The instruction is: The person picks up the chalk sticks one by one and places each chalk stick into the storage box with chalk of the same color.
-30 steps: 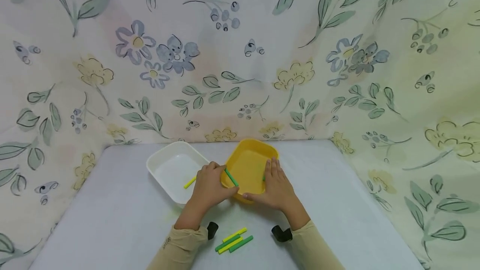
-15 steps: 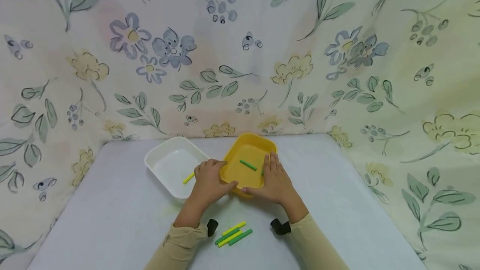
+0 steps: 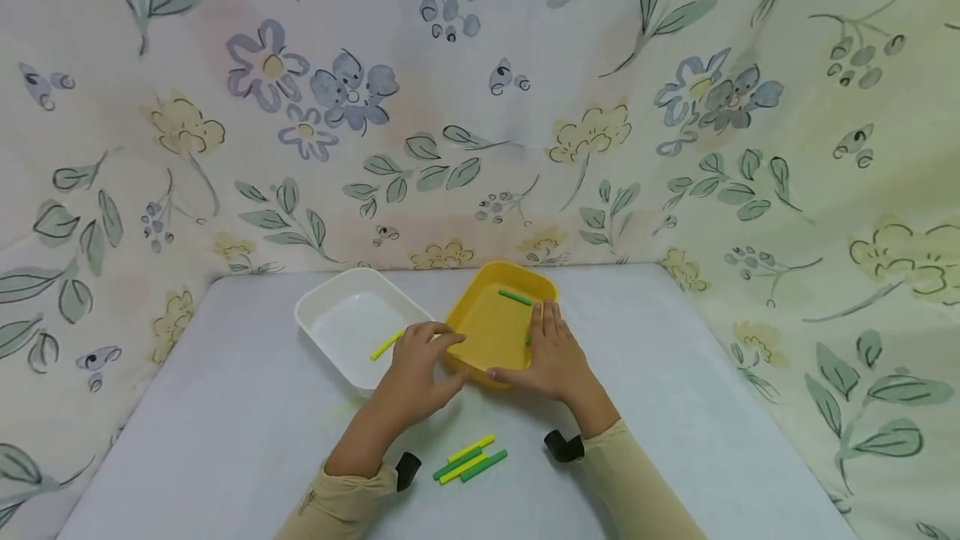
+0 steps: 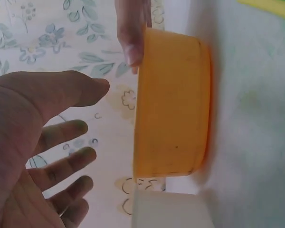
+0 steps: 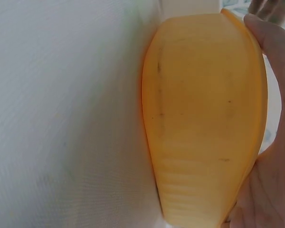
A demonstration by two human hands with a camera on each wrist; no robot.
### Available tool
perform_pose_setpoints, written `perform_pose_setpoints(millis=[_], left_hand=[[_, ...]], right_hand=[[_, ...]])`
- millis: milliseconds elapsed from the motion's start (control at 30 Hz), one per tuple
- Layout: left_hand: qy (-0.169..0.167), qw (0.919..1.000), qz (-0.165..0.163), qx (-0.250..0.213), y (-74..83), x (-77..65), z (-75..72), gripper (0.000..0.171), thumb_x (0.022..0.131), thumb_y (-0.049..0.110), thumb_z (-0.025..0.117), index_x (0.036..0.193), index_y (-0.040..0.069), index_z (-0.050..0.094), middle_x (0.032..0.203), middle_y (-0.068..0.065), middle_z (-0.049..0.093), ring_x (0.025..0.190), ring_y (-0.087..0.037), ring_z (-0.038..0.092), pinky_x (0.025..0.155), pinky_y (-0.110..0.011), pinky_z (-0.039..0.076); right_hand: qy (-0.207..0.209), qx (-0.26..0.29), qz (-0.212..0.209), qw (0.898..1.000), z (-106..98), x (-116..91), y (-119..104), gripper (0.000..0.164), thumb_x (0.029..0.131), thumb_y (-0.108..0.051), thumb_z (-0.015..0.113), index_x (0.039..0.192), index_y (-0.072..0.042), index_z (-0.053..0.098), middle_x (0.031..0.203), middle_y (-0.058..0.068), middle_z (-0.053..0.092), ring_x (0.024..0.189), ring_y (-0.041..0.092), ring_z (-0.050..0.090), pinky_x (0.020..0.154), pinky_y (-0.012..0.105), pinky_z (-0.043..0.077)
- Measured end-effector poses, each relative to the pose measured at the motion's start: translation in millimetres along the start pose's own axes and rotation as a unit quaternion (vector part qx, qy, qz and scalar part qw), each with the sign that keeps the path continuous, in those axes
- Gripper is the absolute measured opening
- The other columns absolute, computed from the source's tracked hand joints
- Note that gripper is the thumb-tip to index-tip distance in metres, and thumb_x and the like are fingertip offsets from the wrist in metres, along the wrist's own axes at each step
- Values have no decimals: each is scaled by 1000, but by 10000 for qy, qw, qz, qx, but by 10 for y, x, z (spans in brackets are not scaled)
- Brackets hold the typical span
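Yellow tray [image 3: 491, 332] sits on the white tabletop [image 3: 675, 407], touching the white tray [image 3: 345, 327] on its left, with a green stick [image 3: 515, 297] lying inside near its far rim. The right hand [image 3: 551, 357] lies along the yellow tray's right edge, fingers straight and together over the rim and thumb against the near wall, a hold that seems meant to steady the tray. The left hand [image 3: 416, 369] hovers at the yellow tray's left corner; the left wrist view shows its fingers [image 4: 66, 133] spread and relaxed, holding nothing, and apparently clear of the wall, though the head view is too coarse to rule out a light touch. One yellow stick [image 3: 386, 345] rests in the white tray. A small bundle of green and yellow sticks [image 3: 468, 458] lies on the tabletop between the forearms, near both hands.
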State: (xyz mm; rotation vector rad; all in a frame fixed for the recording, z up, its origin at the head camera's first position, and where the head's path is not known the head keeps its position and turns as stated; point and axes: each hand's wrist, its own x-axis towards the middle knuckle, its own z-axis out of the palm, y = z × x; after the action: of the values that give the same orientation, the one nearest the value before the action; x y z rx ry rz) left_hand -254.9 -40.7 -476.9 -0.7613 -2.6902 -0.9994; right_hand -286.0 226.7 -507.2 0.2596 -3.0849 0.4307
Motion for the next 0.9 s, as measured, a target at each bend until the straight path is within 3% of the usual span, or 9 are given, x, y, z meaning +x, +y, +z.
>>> perform_pose_setpoints(millis=[167,300,533,900], left_hand=[[-252,9991,257,-203,51,-164,-70,44,90,28,86,131,15,73,132,2,65,128,-24,57,110,-49,50],[-563,9969,394,-373,48,-290,-55,47,90,28,87,134,18,72,135,6,65,129,-17,58,109,-46,53],[-1476,9870,491,-395,30,-501,15,47,91,32,85,134,20,71,128,7,65,119,-13,61,100,-38,55],[-2257,9724,432,-397,37,-558,53,63,81,28,91,140,23,68,129,8,63,120,-8,55,106,-37,53]], right_hand=[[-29,56,22,10000,-51,-6,-27,149,73,-99,57,168,5,6,176,29,2,165,43,3,131,59,22],[-37,123,52,9999,-55,-8,-31,149,73,-98,58,168,5,6,176,29,2,165,43,3,131,59,22],[-48,31,78,10000,-2,-8,-23,151,71,-102,54,168,4,7,176,28,2,166,42,4,131,58,22],[-59,98,96,9999,-22,-48,-21,151,72,-102,54,169,3,5,177,27,0,166,42,3,132,57,21]])
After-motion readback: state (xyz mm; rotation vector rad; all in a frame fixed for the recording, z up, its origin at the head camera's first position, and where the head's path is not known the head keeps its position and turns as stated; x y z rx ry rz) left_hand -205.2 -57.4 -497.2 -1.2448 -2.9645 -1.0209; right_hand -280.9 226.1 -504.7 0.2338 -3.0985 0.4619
